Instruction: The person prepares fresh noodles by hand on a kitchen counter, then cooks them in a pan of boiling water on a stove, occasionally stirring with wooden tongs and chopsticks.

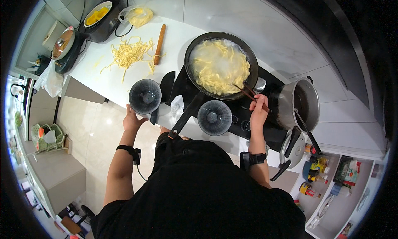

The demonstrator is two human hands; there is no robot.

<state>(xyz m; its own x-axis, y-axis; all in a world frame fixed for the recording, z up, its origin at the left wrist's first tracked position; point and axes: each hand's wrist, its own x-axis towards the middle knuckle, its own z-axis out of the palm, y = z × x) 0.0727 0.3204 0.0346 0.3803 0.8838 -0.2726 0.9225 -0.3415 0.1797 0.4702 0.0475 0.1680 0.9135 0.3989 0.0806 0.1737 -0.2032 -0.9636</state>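
Observation:
My right hand (pixel 259 107) grips a pair of dark chopsticks (pixel 245 92), their tips at the near right edge of the noodles (pixel 222 68). The pale yellow noodles lie in cloudy, steaming water inside a black frying pan (pixel 189 71) on the cooktop. My left hand (pixel 133 120), thumb spread, is beside a dark grey bowl (pixel 145 96) at the counter's front edge; its fingertips are at the rim, and whether they touch cannot be made out. A matching bowl (pixel 214 117) stands in front of the pan, right of the pan's long handle (pixel 186 114). Both bowls look bare inside.
Uncooked noodles (pixel 130 54) and a wooden rolling pin (pixel 160 44) lie on the white counter (pixel 93 60). A wide black blade (pixel 168 85) is by the left bowl, crumpled white tissue (pixel 177 107) near the handle. A metal pot (pixel 287 103) stands right, its lid (pixel 293 147) nearer me.

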